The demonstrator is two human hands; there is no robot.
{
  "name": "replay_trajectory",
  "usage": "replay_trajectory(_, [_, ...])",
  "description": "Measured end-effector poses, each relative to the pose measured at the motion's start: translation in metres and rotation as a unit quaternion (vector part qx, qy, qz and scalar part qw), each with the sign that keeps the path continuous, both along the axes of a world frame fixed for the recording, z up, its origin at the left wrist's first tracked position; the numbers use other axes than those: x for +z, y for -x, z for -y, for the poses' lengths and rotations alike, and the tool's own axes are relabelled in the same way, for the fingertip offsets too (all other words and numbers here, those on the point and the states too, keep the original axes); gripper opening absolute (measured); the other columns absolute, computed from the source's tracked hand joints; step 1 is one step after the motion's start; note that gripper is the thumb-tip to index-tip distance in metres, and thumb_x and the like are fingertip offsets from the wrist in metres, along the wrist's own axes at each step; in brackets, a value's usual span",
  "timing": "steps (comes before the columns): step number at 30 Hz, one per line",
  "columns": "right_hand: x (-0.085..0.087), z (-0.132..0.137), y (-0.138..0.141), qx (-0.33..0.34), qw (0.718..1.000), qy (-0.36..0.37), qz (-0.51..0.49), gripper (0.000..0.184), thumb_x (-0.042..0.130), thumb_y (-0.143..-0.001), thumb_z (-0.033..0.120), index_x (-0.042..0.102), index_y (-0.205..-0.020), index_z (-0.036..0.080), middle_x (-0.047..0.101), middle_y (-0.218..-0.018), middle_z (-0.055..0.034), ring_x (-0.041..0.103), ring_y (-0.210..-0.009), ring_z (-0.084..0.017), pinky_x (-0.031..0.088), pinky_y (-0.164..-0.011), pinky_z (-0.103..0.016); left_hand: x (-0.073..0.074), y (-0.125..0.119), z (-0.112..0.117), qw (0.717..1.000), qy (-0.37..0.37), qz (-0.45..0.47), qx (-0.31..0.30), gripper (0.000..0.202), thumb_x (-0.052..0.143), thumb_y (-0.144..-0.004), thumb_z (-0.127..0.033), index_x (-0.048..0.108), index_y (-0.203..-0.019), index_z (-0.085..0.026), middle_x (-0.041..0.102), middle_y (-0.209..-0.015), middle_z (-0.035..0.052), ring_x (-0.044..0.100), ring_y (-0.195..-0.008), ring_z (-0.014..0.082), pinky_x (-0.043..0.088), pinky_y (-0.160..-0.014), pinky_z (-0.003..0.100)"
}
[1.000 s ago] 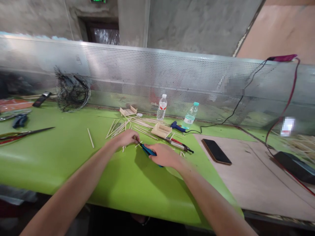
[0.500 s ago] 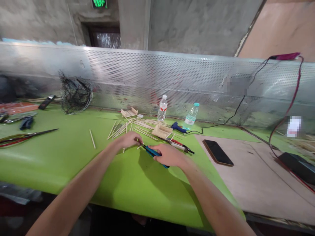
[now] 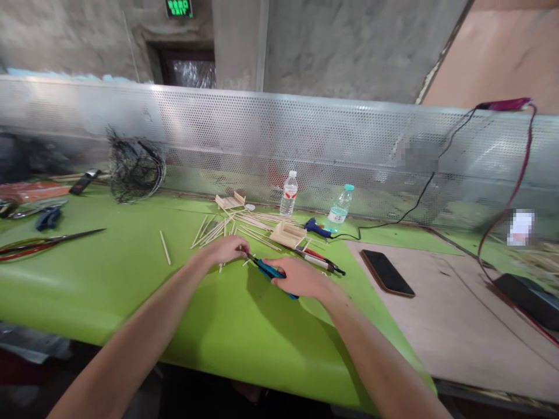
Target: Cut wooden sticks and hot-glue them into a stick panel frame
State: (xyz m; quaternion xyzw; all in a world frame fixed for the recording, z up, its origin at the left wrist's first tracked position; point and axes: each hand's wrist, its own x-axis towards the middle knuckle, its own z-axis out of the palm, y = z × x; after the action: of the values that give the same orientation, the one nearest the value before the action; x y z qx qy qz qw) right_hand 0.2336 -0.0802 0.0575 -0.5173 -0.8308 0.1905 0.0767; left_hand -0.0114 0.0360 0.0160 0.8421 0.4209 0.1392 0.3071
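Observation:
My right hand [image 3: 301, 274] is closed round the blue handles of a pair of pliers [image 3: 267, 269], whose dark jaws point left toward my other hand. With fingers pinched, my left hand [image 3: 227, 249] holds a thin wooden stick at the jaws; little of the stick shows. Short cut sticks [image 3: 220, 267] lie below the left fingers. Behind the hands spreads a loose pile of wooden sticks [image 3: 218, 230]. A small box-like stick frame [image 3: 288, 234] stands beyond my right hand, and a second stick frame [image 3: 231, 201] sits farther back.
A blue glue gun [image 3: 318, 228] and two bottles, one clear [image 3: 288, 195] and one with a teal cap [image 3: 339, 210], stand behind. Pens [image 3: 321, 261] lie near my right hand. A phone [image 3: 388, 273] is at right; scissors [image 3: 52, 241] and a wire bundle [image 3: 135, 171] are at left.
Both hands and the pliers stay almost in place, with the left fingertips shifted slightly. A small pale bit now shows near the pens. The view has tilted a little.

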Motion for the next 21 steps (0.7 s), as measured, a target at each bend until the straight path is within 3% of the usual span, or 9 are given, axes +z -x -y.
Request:
replay_trajectory(6, [-0.0031, -0.0014, -0.0007, -0.002, 1.0, -0.008, 0.01, 0.06, 0.06, -0.084, 0.025, 0.054, -0.144, 0.033, 0.067, -0.078, 0.0004, 0.047, -0.056, -0.012, 0.026, -0.056, -0.026, -0.0036, 0.0015, -0.0005, 1.0, -0.014, -0.02, -0.009, 0.018, 0.06, -0.086, -0.033, 0.071, -0.094, -0.022, 0.071, -0.101, 0.0088, 0.066, -0.088, 0.025, 0.05, -0.077, 0.036])
replay_trajectory(21, [-0.0009, -0.002, -0.0004, -0.006, 1.0, -0.001, 0.003, 0.061, 0.059, -0.083, 0.025, 0.055, -0.143, 0.034, 0.07, -0.084, -0.0002, 0.052, -0.059, -0.013, 0.029, -0.057, -0.025, -0.0047, 0.0029, -0.0031, 0.996, -0.06, -0.045, -0.046, 0.02, 0.055, -0.09, -0.034, 0.069, -0.1, -0.024, 0.066, -0.112, 0.005, 0.062, -0.093, 0.0212, 0.047, -0.084, 0.034])
